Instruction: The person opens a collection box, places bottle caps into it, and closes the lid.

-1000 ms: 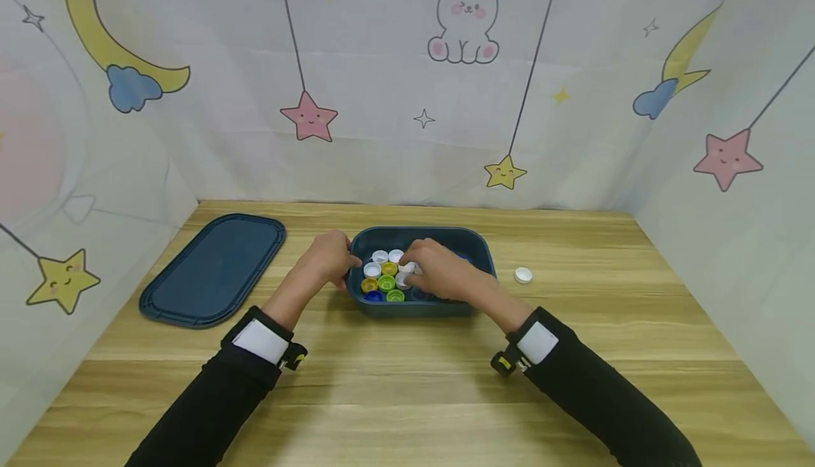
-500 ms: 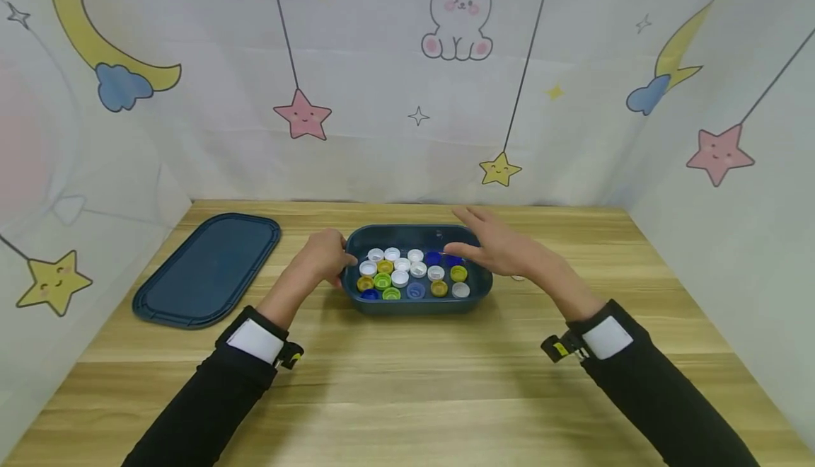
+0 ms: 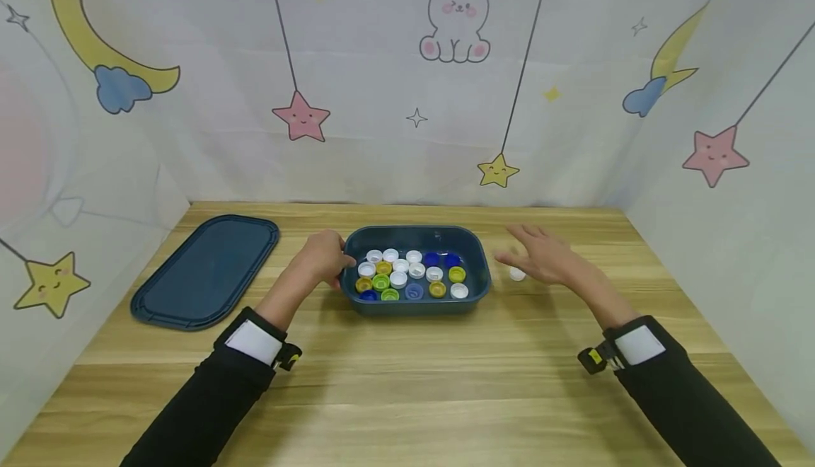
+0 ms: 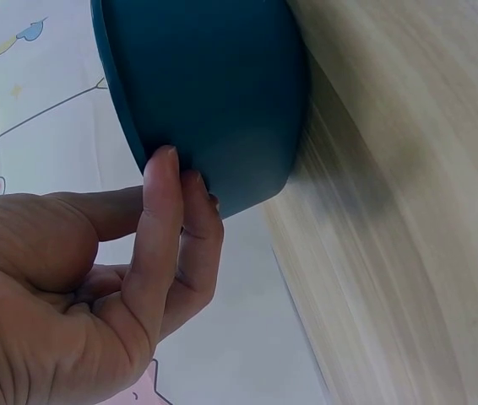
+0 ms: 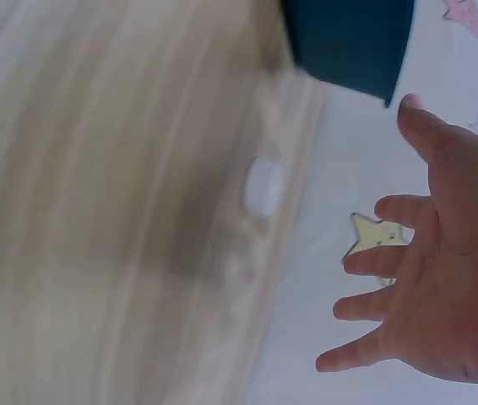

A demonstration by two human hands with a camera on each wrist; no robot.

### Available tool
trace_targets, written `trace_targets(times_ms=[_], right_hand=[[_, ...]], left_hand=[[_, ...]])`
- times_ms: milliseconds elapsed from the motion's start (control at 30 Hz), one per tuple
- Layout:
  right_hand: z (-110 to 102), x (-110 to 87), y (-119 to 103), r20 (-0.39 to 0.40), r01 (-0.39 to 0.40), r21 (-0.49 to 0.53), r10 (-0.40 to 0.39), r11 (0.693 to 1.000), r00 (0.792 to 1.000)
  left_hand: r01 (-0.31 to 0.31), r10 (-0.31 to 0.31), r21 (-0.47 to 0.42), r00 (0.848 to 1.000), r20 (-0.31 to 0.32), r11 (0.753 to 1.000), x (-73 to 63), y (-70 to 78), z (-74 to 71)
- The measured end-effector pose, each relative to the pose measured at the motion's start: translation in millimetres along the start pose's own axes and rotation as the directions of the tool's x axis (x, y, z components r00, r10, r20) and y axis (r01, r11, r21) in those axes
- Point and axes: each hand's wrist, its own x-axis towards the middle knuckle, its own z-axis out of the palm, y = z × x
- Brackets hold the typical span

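A dark blue rectangular tub (image 3: pixel 417 307) stands on the table, with several bottle caps (image 3: pixel 417 271) in white, yellow, green and blue lying loose inside. With thumb and fingers my left hand (image 3: pixel 321 257) pinches the tub's left rim; in the left wrist view the fingers (image 4: pixel 165 211) press its outer wall. To the right of the tub, my right hand (image 3: pixel 541 255) hovers with fingers spread and holds nothing. Near and partly behind it, a single white bottle cap (image 3: pixel 517 275) lies on the table. That white cap (image 5: pixel 264 186) looks blurred in the right wrist view.
A dark blue lid (image 3: pixel 206 272), flat with a raised rim, lies on the table at the left. Behind the wooden table (image 3: pixel 407 389) hangs a white curtain (image 3: pixel 382 156) printed with stars, moons and a rabbit; similar cloth closes off both sides.
My right hand has left the caps inside the tub and moved right, past its rim, to above the loose white cap, its fingers spreading. My left hand stays on the tub's rim.
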Motion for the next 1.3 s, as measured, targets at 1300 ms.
trace_targets(times_ms=[1300], right_hand=[[-5, -0.5, -18, -0.095, 0.160, -0.027, -0.162, 0.987, 0.982]], left_hand=[[0.000, 0.000, 0.020, 1.000, -0.001, 1.000, 4.3, -1.4, 0.3]])
